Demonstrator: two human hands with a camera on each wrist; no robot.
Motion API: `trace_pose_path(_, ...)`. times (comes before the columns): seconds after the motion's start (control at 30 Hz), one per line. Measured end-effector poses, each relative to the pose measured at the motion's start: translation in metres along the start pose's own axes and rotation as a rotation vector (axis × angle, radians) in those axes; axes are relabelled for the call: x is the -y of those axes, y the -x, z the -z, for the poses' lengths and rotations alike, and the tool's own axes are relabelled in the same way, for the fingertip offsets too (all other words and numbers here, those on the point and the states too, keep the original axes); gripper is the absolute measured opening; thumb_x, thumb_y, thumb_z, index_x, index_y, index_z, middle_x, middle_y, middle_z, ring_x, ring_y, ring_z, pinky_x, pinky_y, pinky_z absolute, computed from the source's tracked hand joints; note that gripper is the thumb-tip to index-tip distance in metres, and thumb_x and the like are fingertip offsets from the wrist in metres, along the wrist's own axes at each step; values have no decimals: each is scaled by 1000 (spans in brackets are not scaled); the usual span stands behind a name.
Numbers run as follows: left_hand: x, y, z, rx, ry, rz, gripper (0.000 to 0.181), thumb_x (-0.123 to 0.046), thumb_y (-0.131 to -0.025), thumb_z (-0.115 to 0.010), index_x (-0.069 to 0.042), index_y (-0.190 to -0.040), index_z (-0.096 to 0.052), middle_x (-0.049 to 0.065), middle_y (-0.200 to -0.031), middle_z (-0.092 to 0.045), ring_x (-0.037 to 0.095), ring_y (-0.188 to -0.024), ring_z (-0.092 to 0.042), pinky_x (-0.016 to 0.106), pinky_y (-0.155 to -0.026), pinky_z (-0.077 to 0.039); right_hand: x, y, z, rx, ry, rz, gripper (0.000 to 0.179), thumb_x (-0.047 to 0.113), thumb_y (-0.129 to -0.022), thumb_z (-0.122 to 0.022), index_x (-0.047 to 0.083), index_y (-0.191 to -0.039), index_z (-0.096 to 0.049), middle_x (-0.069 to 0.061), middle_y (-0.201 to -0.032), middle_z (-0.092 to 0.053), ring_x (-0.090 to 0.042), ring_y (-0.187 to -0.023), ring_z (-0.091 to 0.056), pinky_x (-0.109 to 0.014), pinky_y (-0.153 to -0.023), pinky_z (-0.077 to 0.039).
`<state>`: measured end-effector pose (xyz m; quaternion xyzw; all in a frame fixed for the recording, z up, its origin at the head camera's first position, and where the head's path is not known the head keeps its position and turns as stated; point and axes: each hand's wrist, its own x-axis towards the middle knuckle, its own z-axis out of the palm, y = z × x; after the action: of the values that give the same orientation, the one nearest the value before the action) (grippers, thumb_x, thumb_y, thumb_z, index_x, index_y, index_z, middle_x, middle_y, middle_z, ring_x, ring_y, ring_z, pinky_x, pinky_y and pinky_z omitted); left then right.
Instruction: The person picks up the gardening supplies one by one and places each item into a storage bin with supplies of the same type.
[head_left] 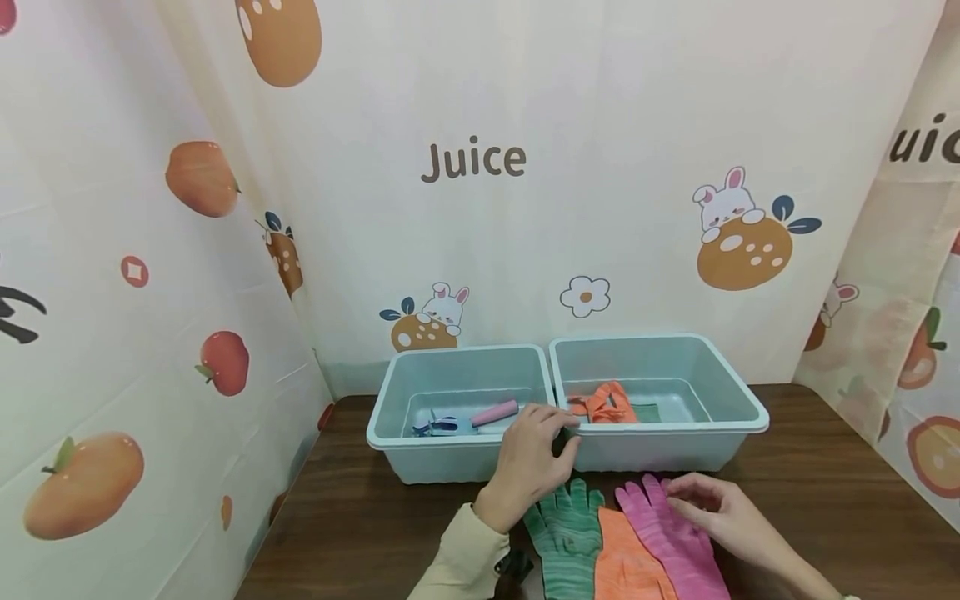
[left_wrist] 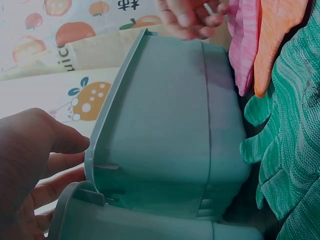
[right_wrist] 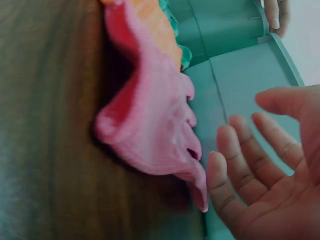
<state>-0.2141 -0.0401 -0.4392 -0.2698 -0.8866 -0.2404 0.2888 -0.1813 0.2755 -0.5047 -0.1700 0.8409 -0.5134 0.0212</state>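
Observation:
Three knitted gloves lie side by side: a green glove, an orange glove and a pink glove. Two light blue-green plastic bins stand behind them, a left bin and a right bin. My left hand is at the bins' adjoining rims, its thumb near the right bin's rim in the left wrist view; firm contact is unclear. Over the pink glove's finger end hovers my right hand, fingers loosely bent and apart, palm empty in the right wrist view.
Inside the left bin lie a pink cylindrical item and some blue-and-white items. The right bin contains orange fabric and a green piece. A printed curtain rises behind the dark wooden table.

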Motion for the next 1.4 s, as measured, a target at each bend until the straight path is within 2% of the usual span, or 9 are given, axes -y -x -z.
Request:
trace_pose_path(0.13,0,2,0,5,0,0,19,-27,-98,-78,-20,-116,-81,-4,-116,-78,17,-111,-69,32,-93,-60,-8,3,-2,74,17,-67,23,11,-101,-71,-4,-118,-71,0,-100,-76,0,-83,-68,-25,-68,-58)
trace_pose_path(0.27,0,2,1,5,-4,1,19,-28,-98,-78,-21,-115,-81,-4,-116,-78,17,-111,-69,32,-93,-60,-12,4,-3,129,69,-57,21,14,-100,-73,-1,-115,-72,-3,-103,-77,3,-89,-66,-21,-74,-56)
trace_pose_path(0.33,0,2,1,3,-4,0,18,-27,-98,-78,-21,-115,-81,-4,-116,-78,17,-111,-69,32,-93,-60,-13,4,-4,156,105,-56,20,17,-99,-75,4,-114,-73,1,-102,-76,5,-88,-63,-20,-74,-55)
trace_pose_path(0.43,1,2,0,2,-1,2,18,-27,-98,-78,-21,-115,-81,-4,-116,-78,17,-111,-69,33,-92,-60,-16,3,-6,191,189,42,19,19,-97,-77,10,-114,-74,10,-99,-72,6,-84,-57,-20,-69,-51)
trace_pose_path(0.6,2,2,0,6,2,7,19,-28,-98,-78,-21,-115,-81,-4,-116,-78,17,-111,-69,33,-92,-60,-21,1,-14,170,326,318,18,14,-93,-81,20,-108,-73,16,-94,-60,7,-80,-50,-20,-62,-45)
trace_pose_path(0.7,2,2,0,10,3,7,18,-28,-98,-78,-21,-115,-81,-4,-116,-78,17,-111,-69,33,-93,-60,-23,2,-17,148,356,367,19,14,-91,-83,24,-103,-72,17,-93,-56,8,-80,-48,-18,-61,-43)
trace_pose_path(0.97,1,3,0,12,5,7,19,-27,-98,-78,-20,-115,-81,-4,-116,-78,18,-112,-69,34,-93,-60,-23,2,-20,106,348,351,22,10,-87,-85,28,-90,-72,18,-87,-56,8,-77,-48,-19,-60,-41)
trace_pose_path(1.17,2,1,0,5,2,-5,19,-28,-98,-78,-20,-115,-81,-4,-116,-78,17,-111,-69,33,-93,-60,-22,1,-18,96,322,317,25,7,-86,-84,28,-86,-71,20,-86,-58,9,-75,-50,-19,-58,-42)
trace_pose_path(1.4,2,0,0,0,9,-9,19,-28,-98,-78,-21,-116,-81,-4,-116,-78,17,-111,-69,33,-92,-60,-13,4,-3,189,276,104,9,16,-93,-79,23,-93,-73,19,-88,-64,8,-79,-53,-21,-64,-48)
